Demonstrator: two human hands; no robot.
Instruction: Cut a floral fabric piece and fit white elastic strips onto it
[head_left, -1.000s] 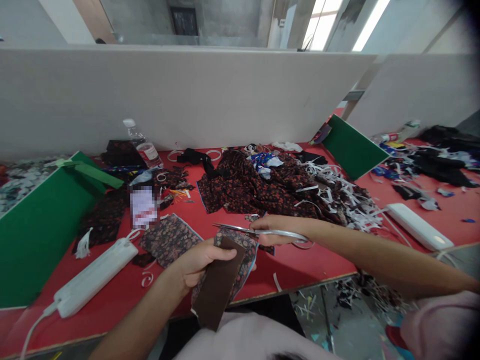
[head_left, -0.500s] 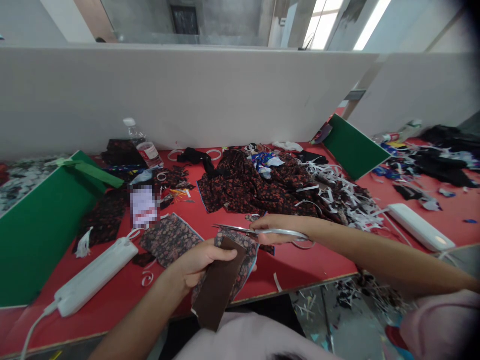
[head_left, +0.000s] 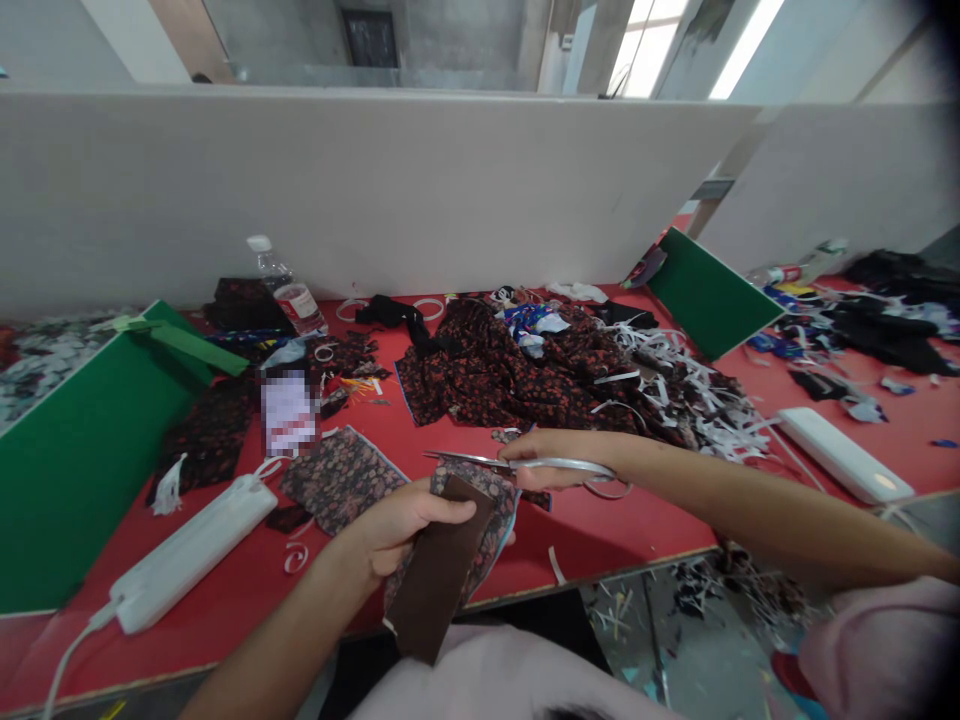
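My left hand [head_left: 409,520] is closed on a floral fabric piece [head_left: 495,520] with pale blue edging and a flat brown strip [head_left: 435,570] lying over it, thumb on top. In my right hand [head_left: 551,455] are metal scissors [head_left: 562,466], their blades pointing left across the top edge of that fabric. Whether the blades touch the cloth I cannot tell. Just left of my left hand, another floral fabric piece [head_left: 341,480] lies flat on the red table [head_left: 622,530]. Behind the scissors spreads a dark floral cloth heap [head_left: 510,370].
White trimmings [head_left: 712,410] pile up at the heap's right. A white power bank-like box [head_left: 195,555] with a cable lies front left, a similar white box [head_left: 840,455] at right. Green boards [head_left: 97,470] stand at both sides. A plastic bottle [head_left: 296,300] leans against the grey partition [head_left: 360,190].
Almost nothing differs. Both hands, the scissors and the fabric keep their places; the view shifts very slightly.
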